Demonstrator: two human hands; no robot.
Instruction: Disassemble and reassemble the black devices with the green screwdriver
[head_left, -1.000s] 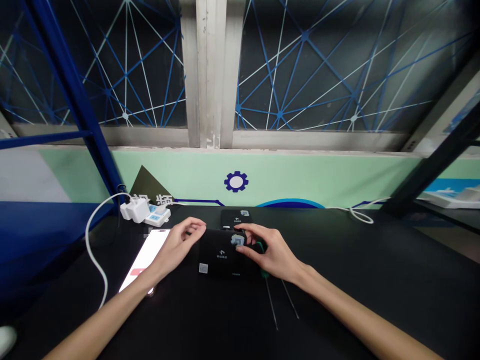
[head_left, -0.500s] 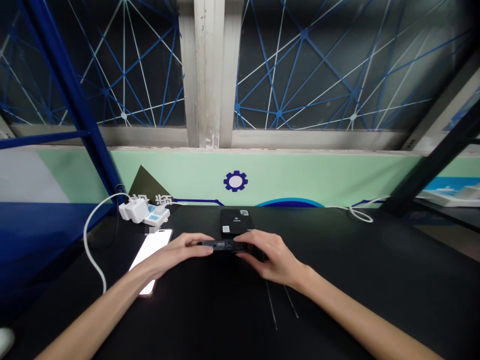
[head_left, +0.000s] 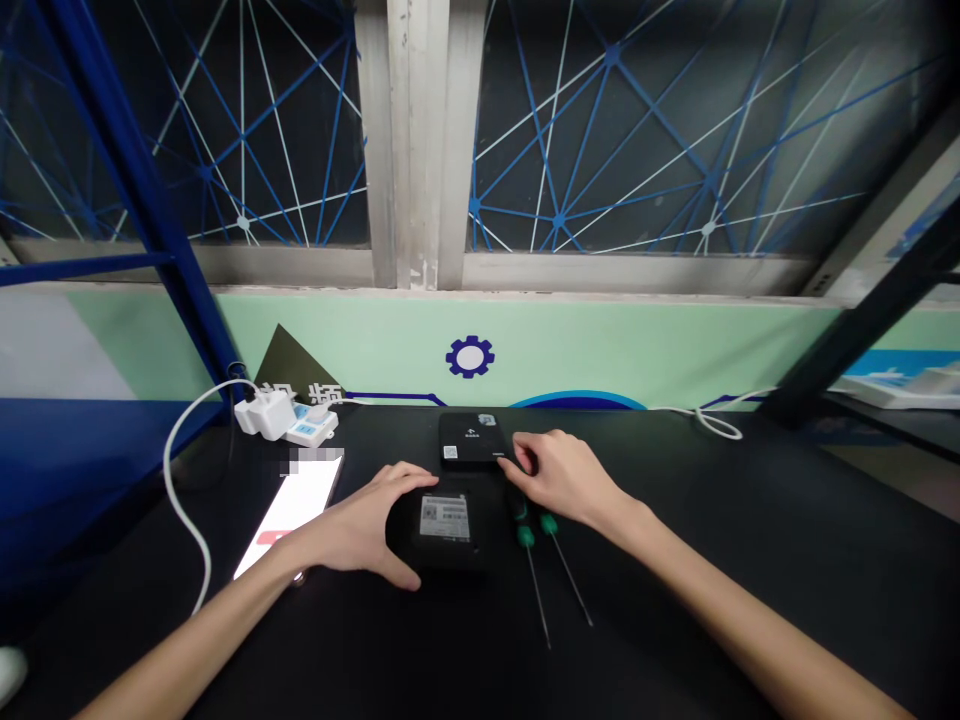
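A flat black box (head_left: 444, 518) with a grey printed label faces up in front of me. Across it spans my left hand (head_left: 367, 522), its fingers at the far edge and its thumb at the near one. My right hand (head_left: 566, 475) is off that box, fingers bent and a little apart, with the thumb tip at the near right corner of a second black box (head_left: 471, 438). Whether it touches that corner I cannot tell. Below the right hand lie two screwdrivers, one with a green-and-black handle (head_left: 525, 535) and another (head_left: 551, 523) partly hidden by the hand.
On the left a phone (head_left: 300, 500) with a bright screen lies beside my left forearm. Behind it are a white power strip (head_left: 311, 425) and a plugged-in charger (head_left: 266, 413) with a white cable (head_left: 171, 470). Another white cable (head_left: 716, 425) runs along the back right edge.
The labelled box, held edge-on between both hands before, now shows its label upward. My right hand has let go of it and moved right and slightly back. The screwdriver handles have come into view.
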